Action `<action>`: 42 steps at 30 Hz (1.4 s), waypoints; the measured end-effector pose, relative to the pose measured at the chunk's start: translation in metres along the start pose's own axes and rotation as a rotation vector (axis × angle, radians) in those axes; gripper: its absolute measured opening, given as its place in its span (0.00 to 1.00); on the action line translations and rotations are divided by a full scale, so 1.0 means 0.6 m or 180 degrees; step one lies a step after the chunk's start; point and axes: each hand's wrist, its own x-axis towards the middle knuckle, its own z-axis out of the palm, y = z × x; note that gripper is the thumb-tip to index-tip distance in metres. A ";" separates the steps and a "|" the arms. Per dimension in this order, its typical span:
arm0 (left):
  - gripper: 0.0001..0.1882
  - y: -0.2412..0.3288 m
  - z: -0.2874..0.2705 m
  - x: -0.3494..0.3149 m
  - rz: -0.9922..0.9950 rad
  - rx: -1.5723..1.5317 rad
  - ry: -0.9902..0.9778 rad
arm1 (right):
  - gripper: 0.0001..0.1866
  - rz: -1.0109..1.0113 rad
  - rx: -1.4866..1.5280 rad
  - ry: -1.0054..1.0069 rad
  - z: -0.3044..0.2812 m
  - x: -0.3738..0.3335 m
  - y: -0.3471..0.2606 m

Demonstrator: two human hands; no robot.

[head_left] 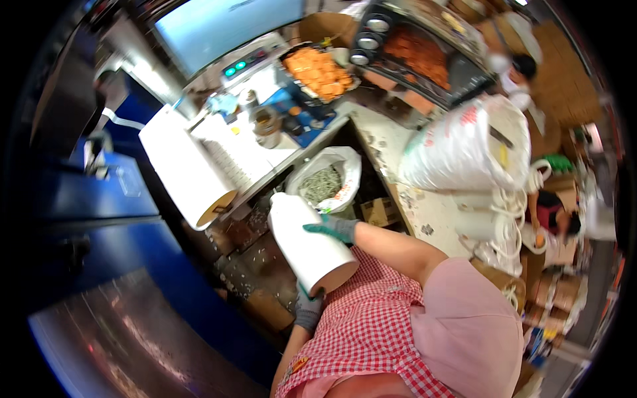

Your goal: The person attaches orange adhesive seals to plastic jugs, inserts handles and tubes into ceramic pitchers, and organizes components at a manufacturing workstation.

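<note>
A white plastic bottle is held at a slant in front of my checked apron. Its narrow neck points away to the upper left, and its wide base is toward me. My right hand, in a grey and green glove, lies across the bottle's side with the fingers pressed on it. At the base, my left hand wears a similar glove and supports the bottle's lower edge. Part of the left fingers is hidden behind the base. Just beyond the bottle, an open white bag holds grey-green scraps.
A blue machine stands along the left, beside a large white cylinder-like piece. Ahead are a monitor, a tray of orange pieces and a small oven. A full white sack rests on the right-hand table. Two people are farther right.
</note>
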 end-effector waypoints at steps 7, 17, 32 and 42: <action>0.38 0.371 -0.043 0.217 0.0461 -0.2038 -0.1539 | 0.62 -0.1405 0.0019 -0.0177 -0.222 -0.266 -0.099; 0.42 0.659 0.147 0.284 0.1758 -0.1576 -0.1821 | 0.15 -0.0874 -0.1520 0.4055 -0.635 -0.498 -0.027; 0.38 0.697 0.485 0.461 0.3701 0.2429 -0.0130 | 0.19 -0.2122 -0.0349 0.5089 -0.880 -0.709 -0.034; 0.41 0.677 0.513 0.500 0.3646 0.1749 -0.0099 | 0.18 -0.4121 0.1776 0.2890 -0.672 -0.446 -0.225</action>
